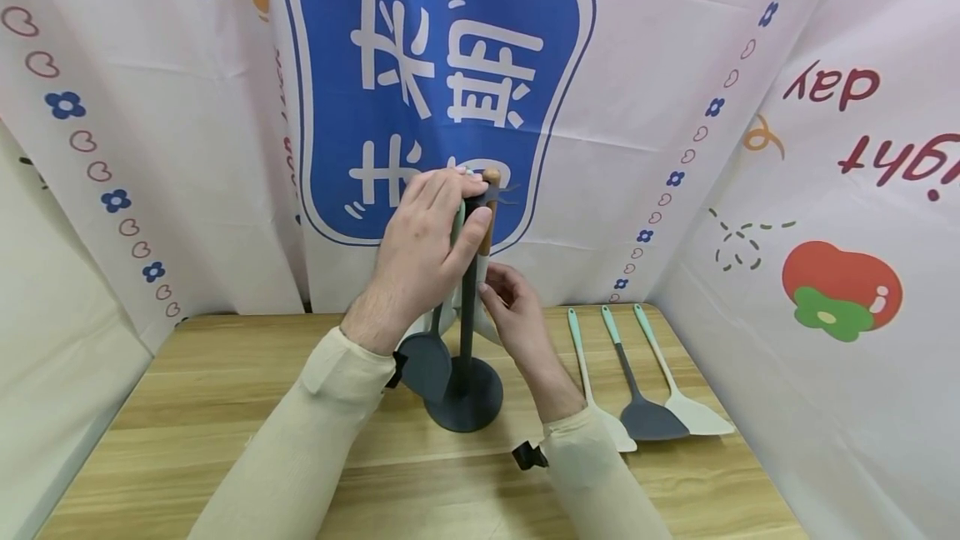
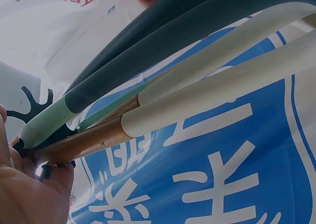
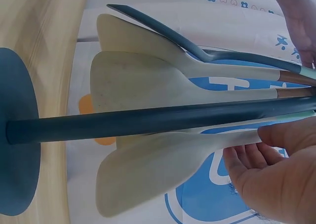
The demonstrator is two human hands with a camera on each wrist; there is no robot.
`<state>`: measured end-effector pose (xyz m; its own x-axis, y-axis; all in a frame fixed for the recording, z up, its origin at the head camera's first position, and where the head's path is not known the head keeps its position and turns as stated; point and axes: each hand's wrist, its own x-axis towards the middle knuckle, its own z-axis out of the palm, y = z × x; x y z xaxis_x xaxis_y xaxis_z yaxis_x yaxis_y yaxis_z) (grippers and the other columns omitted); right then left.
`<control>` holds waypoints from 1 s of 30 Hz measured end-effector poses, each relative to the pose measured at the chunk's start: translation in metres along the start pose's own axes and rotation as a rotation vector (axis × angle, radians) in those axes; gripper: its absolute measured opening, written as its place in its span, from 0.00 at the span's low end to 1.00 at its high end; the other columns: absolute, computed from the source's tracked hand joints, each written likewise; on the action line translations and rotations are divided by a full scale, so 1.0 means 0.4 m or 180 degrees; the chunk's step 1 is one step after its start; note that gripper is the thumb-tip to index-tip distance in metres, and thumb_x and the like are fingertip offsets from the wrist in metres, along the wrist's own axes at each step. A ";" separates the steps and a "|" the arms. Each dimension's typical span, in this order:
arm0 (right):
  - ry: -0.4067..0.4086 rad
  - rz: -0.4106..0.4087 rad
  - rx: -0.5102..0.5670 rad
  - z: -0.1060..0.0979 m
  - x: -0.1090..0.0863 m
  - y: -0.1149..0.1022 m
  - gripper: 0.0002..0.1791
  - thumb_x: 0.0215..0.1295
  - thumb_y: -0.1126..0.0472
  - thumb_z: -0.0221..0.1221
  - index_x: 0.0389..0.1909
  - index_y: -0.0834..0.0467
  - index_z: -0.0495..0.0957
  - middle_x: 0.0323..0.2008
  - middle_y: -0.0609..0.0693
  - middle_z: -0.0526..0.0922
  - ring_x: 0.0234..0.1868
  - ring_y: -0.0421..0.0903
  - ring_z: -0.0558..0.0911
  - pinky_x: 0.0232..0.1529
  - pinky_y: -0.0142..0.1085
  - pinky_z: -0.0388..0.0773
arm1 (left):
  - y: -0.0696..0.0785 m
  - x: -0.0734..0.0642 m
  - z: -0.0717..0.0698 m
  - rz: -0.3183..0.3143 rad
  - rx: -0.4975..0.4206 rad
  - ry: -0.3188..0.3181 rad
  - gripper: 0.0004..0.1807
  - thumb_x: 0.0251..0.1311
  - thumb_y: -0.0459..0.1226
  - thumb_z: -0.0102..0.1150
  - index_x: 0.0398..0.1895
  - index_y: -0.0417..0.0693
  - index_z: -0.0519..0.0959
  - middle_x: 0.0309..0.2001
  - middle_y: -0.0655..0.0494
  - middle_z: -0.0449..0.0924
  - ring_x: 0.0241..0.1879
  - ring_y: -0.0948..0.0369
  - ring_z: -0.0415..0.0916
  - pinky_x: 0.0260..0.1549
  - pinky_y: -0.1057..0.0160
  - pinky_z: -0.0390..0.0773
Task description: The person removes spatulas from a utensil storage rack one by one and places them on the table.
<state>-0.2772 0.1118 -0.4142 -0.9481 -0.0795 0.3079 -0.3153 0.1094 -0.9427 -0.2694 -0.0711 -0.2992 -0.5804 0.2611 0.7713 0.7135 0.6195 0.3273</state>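
Note:
A dark utensil stand with a round base and hooks on top stands on the table. My left hand is at its top, fingers curled over the hooks and thumb beside a brown handle. Below that hand hangs a dark spatula with a mint handle. Lower down, my right hand pinches the white neck of a white spatula between thumb and fingers. Other white spatulas with brown handles hang behind the pole. The hook ends under my left palm are partly hidden.
Three mint-handled spatulas lie side by side at the table's right: a white one, a dark one and another white one. A printed curtain rises along the back edge of the wooden table.

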 end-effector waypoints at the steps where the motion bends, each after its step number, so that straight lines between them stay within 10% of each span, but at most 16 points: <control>1: 0.0003 0.0000 -0.0006 0.001 0.000 0.001 0.21 0.90 0.67 0.62 0.77 0.64 0.81 0.68 0.67 0.88 0.61 0.49 0.88 0.59 0.25 0.85 | 0.000 0.000 0.000 0.0000 0.0001 0.0000 0.28 0.92 0.52 0.46 0.78 0.45 0.81 0.78 0.46 0.83 0.87 0.46 0.71 0.91 0.42 0.71; 30: 0.0106 -0.0009 -0.0075 -0.015 -0.001 0.002 0.17 0.90 0.68 0.61 0.72 0.65 0.83 0.66 0.68 0.90 0.65 0.56 0.89 0.62 0.28 0.86 | 0.007 0.000 -0.005 -0.0039 0.0008 -0.0046 0.29 0.91 0.52 0.47 0.78 0.46 0.81 0.79 0.45 0.83 0.87 0.45 0.70 0.92 0.41 0.70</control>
<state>-0.2772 0.1177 -0.4144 -0.9480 -0.0468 0.3149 -0.3184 0.1326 -0.9386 -0.2666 -0.0710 -0.2972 -0.5946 0.2642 0.7593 0.7054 0.6246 0.3351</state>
